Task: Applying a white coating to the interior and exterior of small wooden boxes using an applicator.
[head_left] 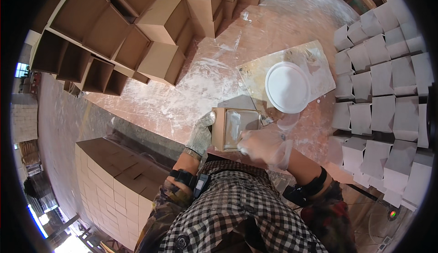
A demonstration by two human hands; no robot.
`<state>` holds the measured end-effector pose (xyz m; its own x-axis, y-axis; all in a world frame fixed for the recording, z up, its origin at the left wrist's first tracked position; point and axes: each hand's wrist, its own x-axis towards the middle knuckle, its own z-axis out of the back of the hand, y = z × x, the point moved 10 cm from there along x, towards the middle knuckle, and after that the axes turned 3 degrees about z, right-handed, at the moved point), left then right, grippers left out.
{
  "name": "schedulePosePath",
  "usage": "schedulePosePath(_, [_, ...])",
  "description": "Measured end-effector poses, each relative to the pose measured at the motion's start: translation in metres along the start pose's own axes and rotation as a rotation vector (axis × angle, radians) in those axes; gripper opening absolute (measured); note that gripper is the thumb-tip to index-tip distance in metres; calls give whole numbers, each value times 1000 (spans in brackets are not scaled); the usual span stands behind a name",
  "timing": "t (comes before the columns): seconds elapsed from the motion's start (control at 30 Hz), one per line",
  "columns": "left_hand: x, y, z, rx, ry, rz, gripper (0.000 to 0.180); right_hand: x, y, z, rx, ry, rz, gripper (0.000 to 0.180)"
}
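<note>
My left hand, in a grey knitted glove, grips the left side of a small open brown box. White smears show on the inside of the box. My right hand wears a thin see-through glove and is at the box's near right corner. Its fingers are curled together, and whatever they may hold is hidden. Just beyond the right hand, a round white tub stands on a stained flat board.
Brown boxes are stacked at the far left, some with open fronts. White-coated boxes stand in rows along the right. A block of stacked brown boxes is at the near left. White smears mark the reddish work surface.
</note>
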<state>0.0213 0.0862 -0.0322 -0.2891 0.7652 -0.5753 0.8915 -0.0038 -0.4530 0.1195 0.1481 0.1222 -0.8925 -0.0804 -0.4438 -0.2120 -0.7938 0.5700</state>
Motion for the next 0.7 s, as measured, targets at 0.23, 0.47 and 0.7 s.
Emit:
schedulePosePath(0.23, [0,1,3,-31,-24,-13,39,-13,-20,-1,-41,-107,3,8])
schedulePosePath(0.47, [-14,-2,-41,-58,19,120,38,20,9,12,275,-198,31,12])
schedulePosePath(0.7, [-3,-1,-13,11,28,-15,39,-8,-30,-1,228,-172,6,14])
